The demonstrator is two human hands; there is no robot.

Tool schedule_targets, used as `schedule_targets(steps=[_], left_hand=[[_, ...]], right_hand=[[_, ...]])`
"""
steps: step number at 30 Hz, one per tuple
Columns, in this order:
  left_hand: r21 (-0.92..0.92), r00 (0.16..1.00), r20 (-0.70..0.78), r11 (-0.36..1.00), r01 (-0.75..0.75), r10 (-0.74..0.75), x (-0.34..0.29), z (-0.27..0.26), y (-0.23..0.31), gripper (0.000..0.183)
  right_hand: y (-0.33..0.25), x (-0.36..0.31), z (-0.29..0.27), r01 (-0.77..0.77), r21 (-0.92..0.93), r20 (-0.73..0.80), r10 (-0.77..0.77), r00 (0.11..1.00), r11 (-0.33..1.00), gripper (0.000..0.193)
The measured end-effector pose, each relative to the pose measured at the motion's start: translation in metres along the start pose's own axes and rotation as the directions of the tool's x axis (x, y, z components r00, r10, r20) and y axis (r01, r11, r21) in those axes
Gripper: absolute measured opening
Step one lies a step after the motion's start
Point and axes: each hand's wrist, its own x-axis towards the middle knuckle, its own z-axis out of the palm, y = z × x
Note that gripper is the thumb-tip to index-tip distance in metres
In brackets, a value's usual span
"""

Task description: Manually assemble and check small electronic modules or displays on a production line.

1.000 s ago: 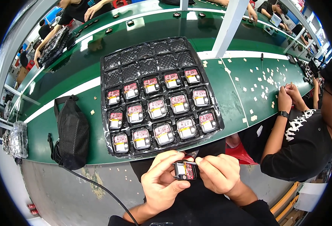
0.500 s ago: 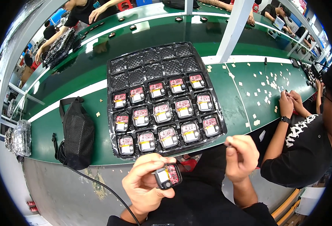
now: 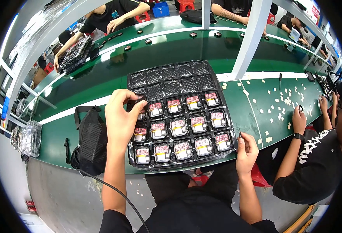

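Observation:
A black plastic tray lies on the green bench; its nearer pockets hold small black square housings with red circuit boards and white-and-yellow parts, such as this housing. My left hand reaches over the tray's left edge, thumb and fingers pinching a black square housing, dark side up. It hangs at the leftmost column, partly covering a pocket; whether it touches the tray I cannot tell. By the tray's near right corner, my right hand is closed on a thin dark pointed tool, its lower part hidden by the fingers.
A black mesh bag lies left of the tray, a black cable running from it. Pale small squares and a screwdriver are scattered right. A co-worker sits close on my right. A white post rises behind.
My left hand has moved from in front of the tray up and forward to its left side, carrying the housing and turning it dark side up. The right hand stays near the corner.

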Motion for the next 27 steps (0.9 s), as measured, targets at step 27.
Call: schedule_targets(steps=[27], left_hand=[[-0.746,0.754,-0.138,0.568,0.347,-0.643,-0.135,0.025,-0.091,0.02]], right_hand=[[-0.019,0.034,0.003,-0.206,-0.277,0.193,0.264,0.945,0.939,0.016]])
